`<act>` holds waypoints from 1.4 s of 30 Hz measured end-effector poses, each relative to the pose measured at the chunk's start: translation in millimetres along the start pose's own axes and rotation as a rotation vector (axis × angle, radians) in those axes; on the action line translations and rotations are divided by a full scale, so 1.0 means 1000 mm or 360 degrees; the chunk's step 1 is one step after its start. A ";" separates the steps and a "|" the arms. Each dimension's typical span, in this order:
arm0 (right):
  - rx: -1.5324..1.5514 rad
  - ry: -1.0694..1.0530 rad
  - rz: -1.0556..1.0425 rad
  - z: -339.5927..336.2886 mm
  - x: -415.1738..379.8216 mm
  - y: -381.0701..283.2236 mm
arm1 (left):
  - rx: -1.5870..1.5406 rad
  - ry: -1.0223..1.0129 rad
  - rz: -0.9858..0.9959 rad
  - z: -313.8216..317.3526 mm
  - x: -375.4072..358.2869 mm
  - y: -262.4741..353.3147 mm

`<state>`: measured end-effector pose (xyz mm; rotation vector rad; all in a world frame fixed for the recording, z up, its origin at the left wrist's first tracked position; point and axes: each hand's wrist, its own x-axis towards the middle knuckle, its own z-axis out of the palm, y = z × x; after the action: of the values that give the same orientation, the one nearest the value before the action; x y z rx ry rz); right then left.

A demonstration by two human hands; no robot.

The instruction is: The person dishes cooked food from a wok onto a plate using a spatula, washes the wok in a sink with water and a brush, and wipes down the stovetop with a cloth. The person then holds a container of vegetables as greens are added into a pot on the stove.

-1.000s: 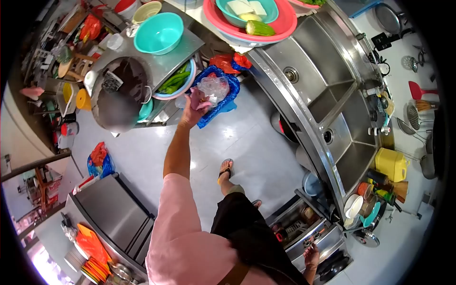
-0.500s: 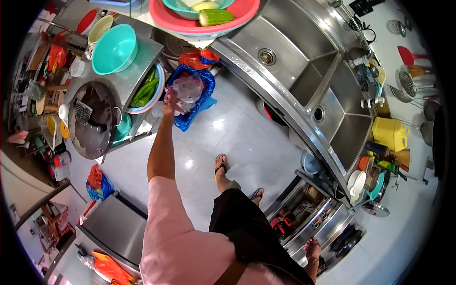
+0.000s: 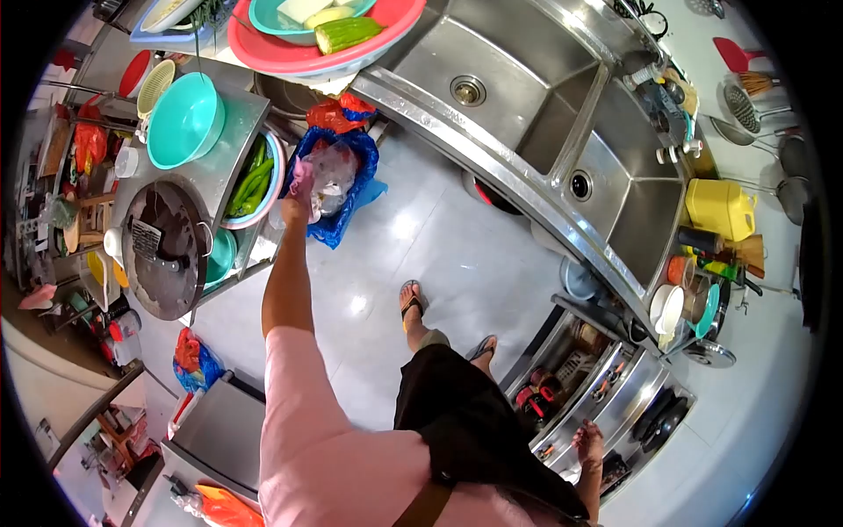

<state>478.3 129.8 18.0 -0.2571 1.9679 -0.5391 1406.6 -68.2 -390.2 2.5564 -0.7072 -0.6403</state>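
My left hand reaches down at the left side of a bin lined with a blue plastic bag. Something pink shows at its fingers; it is too blurred to name, and I cannot separate it clearly from the fingertips. Crumpled clear plastic fills the bin beside that hand. Green peppers lie in a basin just left of it. Low on the right, my right hand hangs before a metal drawer unit, fingers loosely bent and apart, holding nothing.
A round board with a cleaver and a teal basin stand on the left table. A red basin holds a smaller bowl and a cut green vegetable. The double sink runs along the right.
The whole view has shifted slightly, carrying the sink and table left. My left hand stays at the bin's left side; the pink shape there looks narrower. My right hand has barely moved.
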 end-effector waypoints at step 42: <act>0.0836 -0.0055 0.0117 -0.066 0.067 0.105 | -0.1538 -0.2257 0.0170 0.037 -0.483 0.411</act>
<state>395.0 211.9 -61.6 0.1341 1.7233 -0.9683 864.7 -131.0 -64.3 0.9097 -0.6114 -2.1006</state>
